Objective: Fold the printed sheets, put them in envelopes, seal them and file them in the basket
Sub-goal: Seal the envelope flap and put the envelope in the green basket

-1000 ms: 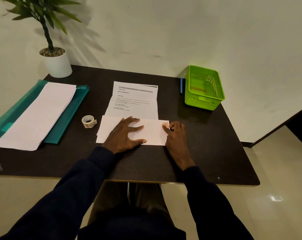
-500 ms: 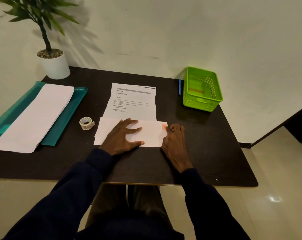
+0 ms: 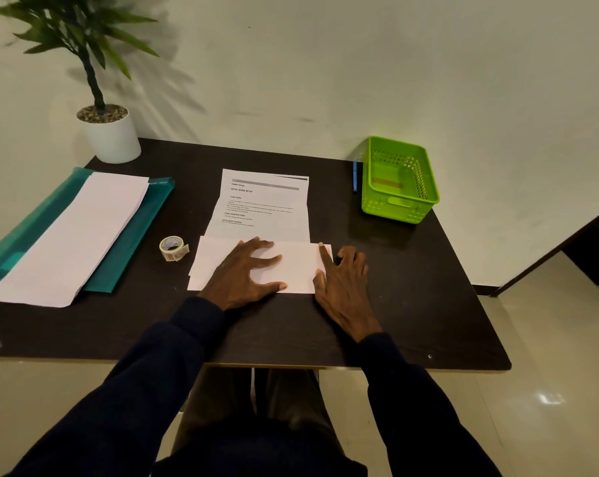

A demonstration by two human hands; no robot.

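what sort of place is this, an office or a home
Most likely an office or desk workspace, though a home desk cannot be ruled out. A dark table stands against a plain wall, carrying a stack of white sheets on a teal folder, a tape roll and a green basket.

Envelopes (image 3: 298,266) at centre of table (image 3: 411,304), near front edge. Printed sheet (image 3: 267,204) directly behind, its near edge meeting envelopes. Tape roll (image 3: 172,247) just left of envelopes, not touching. Folder (image 3: 143,222) far left, lying aslant. Paper stack (image 3: 81,235) on folder, overhanging its near end. Potted plant (image 3: 110,136) at back left corner, behind folder. Basket (image 3: 399,210) back right. Pen (image 3: 354,177) just beside basket's left wall. Left hand (image 3: 243,273) on envelopes' middle. Right hand (image 3: 342,284) at their right end, forefinger on top.
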